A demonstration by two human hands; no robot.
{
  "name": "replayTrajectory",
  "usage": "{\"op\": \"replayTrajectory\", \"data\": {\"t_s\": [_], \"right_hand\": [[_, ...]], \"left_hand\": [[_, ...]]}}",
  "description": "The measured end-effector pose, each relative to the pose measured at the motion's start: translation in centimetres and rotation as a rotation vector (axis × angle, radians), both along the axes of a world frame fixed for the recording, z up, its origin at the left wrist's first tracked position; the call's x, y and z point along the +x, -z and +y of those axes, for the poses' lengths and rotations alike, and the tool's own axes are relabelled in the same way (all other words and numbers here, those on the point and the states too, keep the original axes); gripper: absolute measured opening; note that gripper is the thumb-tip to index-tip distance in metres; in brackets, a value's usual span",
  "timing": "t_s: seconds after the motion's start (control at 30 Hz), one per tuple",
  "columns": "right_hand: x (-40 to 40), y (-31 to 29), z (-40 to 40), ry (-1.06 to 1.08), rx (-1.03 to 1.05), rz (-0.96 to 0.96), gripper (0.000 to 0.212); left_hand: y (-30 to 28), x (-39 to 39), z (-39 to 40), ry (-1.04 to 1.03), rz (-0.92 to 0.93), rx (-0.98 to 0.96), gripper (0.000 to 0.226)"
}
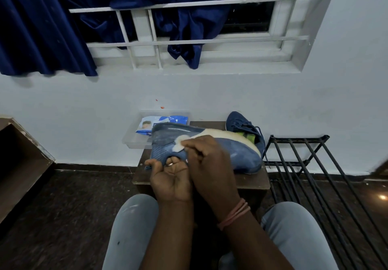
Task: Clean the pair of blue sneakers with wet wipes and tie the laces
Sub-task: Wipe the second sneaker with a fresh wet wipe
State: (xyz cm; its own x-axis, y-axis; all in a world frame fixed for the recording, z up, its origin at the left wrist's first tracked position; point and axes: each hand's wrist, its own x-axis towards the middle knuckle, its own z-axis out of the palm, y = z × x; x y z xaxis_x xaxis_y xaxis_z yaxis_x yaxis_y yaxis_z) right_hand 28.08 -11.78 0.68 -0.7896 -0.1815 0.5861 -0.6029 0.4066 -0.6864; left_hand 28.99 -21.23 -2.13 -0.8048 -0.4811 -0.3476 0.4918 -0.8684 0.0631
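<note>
A big dark blue curtain [42, 28] hangs at the top, next to a window with white bars [189, 40]. Part of the curtain is pushed through the bars. Below it is a plain white wall [210, 93].

On the right stands a black metal rack [310, 164] on the dark floor [63, 206]. On the left is a brown wooden shelf [19, 160].

In the middle is a small brown desk [247, 180]. A person sits in front of it, and two knees in light grey pants [134, 223] show at the bottom.

One blue sneaker [231, 152] lies on its side over the desk, with its pale sole facing away from the person and its toe pointing right. The other blue sneaker [243, 127] sits behind it at the back of the desk, near the wall, with its laces loose.

A clear plastic tray [134, 141] sits at the back left of the desk. A blue and white pack of wet wipes [155, 122] lies in it.

The left hand [170, 177] holds the heel end of the near sneaker, with its fingers curled around the edge. There is a ring on one finger. The right hand [210, 160] has pink bands at the wrist. Its fingers pinch a small white wipe [180, 143] and press it on the side of the sneaker.
</note>
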Motion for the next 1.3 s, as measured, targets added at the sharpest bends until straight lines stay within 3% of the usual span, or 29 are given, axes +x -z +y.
{"op": "replayTrajectory", "data": {"t_s": [0.07, 0.2, 0.27, 0.4, 0.57, 0.73, 0.93, 1.03, 1.13, 1.2, 1.3], "right_hand": [[-0.8, 0.6, 1.0, 0.058, 0.006, -0.017, 0.02], [-1.7, 2.4, 3.4, 0.418, -0.211, -0.226, 0.021], [-0.5, 1.7, 2.0, 0.308, -0.151, -0.128, 0.019], [0.2, 0.8, 1.1, 0.073, 0.013, -0.041, 0.018], [-2.1, 3.0, 3.8, 0.475, -0.232, -0.241, 0.019], [0.3, 0.9, 0.7, 0.111, 0.009, -0.003, 0.019], [-2.2, 1.8, 4.4, 0.419, -0.049, -0.152, 0.02], [0.4, 0.3, 1.0, 0.169, 0.091, 0.045, 0.022], [-0.1, -0.6, 0.5, -0.005, 0.062, 0.132, 0.017], [-1.3, 0.9, 2.1, 0.09, 0.019, 0.093, 0.016], [-2.7, 4.0, 5.1, 0.415, -0.099, -0.183, 0.022]], "left_hand": [[-0.1, 0.1, -0.4, -0.027, 0.027, 0.03, 0.044], [-1.1, 0.3, 0.1, 0.003, 0.034, 0.005, 0.029], [-1.0, 0.1, 0.5, 0.008, 0.01, 0.001, 0.034], [-0.3, -0.2, -0.1, -0.011, -0.068, 0.029, 0.069], [-0.2, 0.0, 0.2, -0.01, -0.067, 0.073, 0.066], [-0.1, 0.2, 1.0, 0.064, -0.027, -0.015, 0.032], [-0.5, 0.6, 1.4, -0.011, -0.016, -0.049, 0.058], [-0.5, 1.0, 1.7, 0.081, 0.032, -0.046, 0.043], [-1.0, 1.3, 1.5, 0.101, 0.033, -0.045, 0.035], [-1.2, 1.1, 0.7, 0.04, 0.012, -0.01, 0.038], [-1.2, 1.0, 0.0, 0.022, -0.008, 0.008, 0.051]]}}
